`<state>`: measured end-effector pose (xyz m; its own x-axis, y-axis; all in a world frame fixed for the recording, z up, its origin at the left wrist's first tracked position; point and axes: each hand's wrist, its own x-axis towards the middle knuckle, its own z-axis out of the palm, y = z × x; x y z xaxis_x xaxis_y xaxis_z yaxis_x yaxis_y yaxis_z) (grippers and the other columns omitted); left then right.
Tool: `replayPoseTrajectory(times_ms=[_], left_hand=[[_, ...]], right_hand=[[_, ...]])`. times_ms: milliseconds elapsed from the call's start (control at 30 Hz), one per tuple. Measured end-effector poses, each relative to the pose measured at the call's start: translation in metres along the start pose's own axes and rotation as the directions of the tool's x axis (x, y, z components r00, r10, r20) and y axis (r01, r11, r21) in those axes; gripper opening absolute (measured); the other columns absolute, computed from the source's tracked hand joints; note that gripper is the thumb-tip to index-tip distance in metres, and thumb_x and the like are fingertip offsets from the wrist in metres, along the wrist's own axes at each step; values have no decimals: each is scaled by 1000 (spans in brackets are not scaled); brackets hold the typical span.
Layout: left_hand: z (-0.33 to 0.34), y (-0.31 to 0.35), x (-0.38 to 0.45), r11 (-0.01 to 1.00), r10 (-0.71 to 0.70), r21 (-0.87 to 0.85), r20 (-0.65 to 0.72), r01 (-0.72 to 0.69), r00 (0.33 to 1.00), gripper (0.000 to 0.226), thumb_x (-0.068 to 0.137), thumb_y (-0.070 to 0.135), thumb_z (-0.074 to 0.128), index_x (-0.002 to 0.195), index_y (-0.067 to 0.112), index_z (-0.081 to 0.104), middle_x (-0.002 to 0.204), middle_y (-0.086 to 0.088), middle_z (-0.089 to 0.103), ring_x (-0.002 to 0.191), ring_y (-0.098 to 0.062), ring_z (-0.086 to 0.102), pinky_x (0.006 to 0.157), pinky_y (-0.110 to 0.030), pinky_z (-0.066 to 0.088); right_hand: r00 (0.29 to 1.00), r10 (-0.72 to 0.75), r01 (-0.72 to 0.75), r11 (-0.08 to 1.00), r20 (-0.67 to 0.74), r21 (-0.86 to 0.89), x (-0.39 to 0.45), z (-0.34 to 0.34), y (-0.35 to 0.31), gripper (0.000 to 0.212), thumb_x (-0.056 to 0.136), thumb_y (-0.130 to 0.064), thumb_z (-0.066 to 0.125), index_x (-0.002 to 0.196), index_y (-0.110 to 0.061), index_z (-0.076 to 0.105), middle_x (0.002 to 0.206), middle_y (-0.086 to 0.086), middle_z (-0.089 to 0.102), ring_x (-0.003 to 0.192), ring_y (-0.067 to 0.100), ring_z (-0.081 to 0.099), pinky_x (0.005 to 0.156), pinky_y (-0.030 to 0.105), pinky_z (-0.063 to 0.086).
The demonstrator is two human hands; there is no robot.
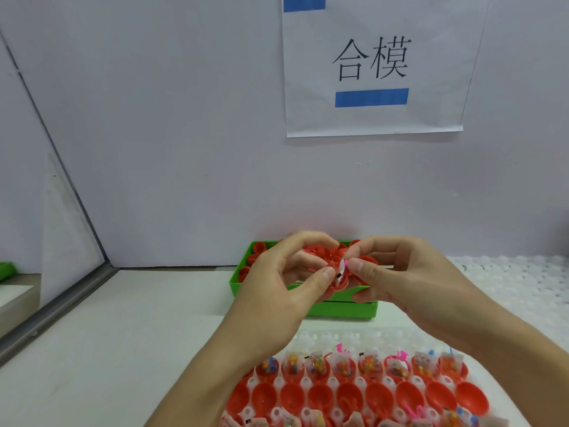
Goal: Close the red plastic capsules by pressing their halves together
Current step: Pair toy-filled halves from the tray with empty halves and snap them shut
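Note:
Both hands hold one red capsule in the air above the green bin. My left hand pinches its left half with thumb and fingers. My right hand pinches the right half. A white packet and a pink piece stick out of the gap between the halves. Near the bottom, a white tray carries rows of open red capsule halves, several filled with small packets and toys.
The green bin holds more red capsules behind my hands. A stack of white trays lies at the right. A wall with a paper sign stands close behind. A metal frame edge runs along the left.

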<state>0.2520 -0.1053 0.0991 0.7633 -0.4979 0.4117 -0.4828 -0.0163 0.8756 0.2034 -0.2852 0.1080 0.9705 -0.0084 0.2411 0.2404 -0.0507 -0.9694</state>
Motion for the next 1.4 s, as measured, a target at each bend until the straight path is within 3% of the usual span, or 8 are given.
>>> replayPoseTrajectory(times_ms=[133, 300, 667, 833, 967, 1133, 1267, 1400], left_hand=[[1, -1, 1, 999, 12, 36, 1, -12, 1000, 19, 96, 10, 63, 94, 26, 72, 91, -6, 73, 90, -22, 72, 84, -42, 61], [0, -2, 1, 999, 1, 35, -9, -1, 1000, 14, 94, 13, 64, 90, 25, 70, 90, -7, 73, 91, -22, 72, 83, -43, 61], [1, -2, 0, 999, -9, -51, -5, 9, 1000, 6, 92, 18, 69, 87, 21, 71, 82, -2, 73, 87, -16, 73, 78, -31, 61], [2, -1, 0, 999, -30, -17, -17, 30, 999, 12, 82, 31, 79, 87, 24, 71, 86, -5, 73, 89, -23, 73, 85, -47, 60], [2, -1, -1, 993, -76, -96, -34, 72, 997, 6, 89, 11, 71, 89, 16, 71, 80, -4, 73, 83, -19, 74, 77, -31, 61], [0, -1, -1, 998, -61, -16, -7, 61, 998, 22, 73, 35, 79, 93, 28, 74, 83, 5, 73, 85, -13, 73, 80, -28, 60], [0, -3, -1, 994, -22, 110, -46, 27, 999, 35, 75, 23, 84, 103, 37, 67, 83, 14, 71, 84, -5, 70, 79, -18, 55], [2, 0, -1, 987, 38, 157, -97, -23, 995, 28, 77, 23, 83, 88, 31, 59, 82, 12, 73, 82, -4, 70, 75, -10, 49]], right_hand=[[1000, 7, -7, 1000, -10, -25, 0, 1, 1, 10, 80, -23, 69, 81, -17, 77, 84, 10, 76, 81, 20, 75, 66, 20, 56], [999, 36, -36, 999, 1, -4, -3, 4, -4, 28, 66, -39, 73, 84, -17, 78, 85, 10, 77, 82, 20, 75, 63, 19, 57], [992, 101, -98, 994, -76, 42, -2, 4, -5, 21, 75, -25, 70, 78, -5, 74, 82, 17, 75, 75, 26, 75, 61, 21, 57], [989, 119, -115, 992, -88, 44, -1, 5, -4, 15, 86, -14, 68, 79, -2, 72, 80, 18, 75, 73, 26, 75, 61, 23, 57], [986, 141, -134, 988, -87, 81, -1, 3, -4, 16, 87, -13, 66, 84, 2, 71, 81, 19, 74, 73, 25, 74, 61, 22, 57], [985, 141, -133, 988, -103, 84, -1, 5, -2, 16, 88, -13, 66, 82, 1, 72, 79, 17, 74, 71, 23, 74, 60, 23, 57], [983, 134, -126, 990, -127, 64, -1, 7, 1, 15, 90, -12, 65, 85, 1, 71, 81, 15, 75, 72, 23, 74, 59, 22, 56], [981, 127, -118, 990, -144, 71, 0, 8, 1, 14, 90, -12, 66, 85, 0, 70, 80, 15, 75, 71, 23, 74, 57, 21, 55]])
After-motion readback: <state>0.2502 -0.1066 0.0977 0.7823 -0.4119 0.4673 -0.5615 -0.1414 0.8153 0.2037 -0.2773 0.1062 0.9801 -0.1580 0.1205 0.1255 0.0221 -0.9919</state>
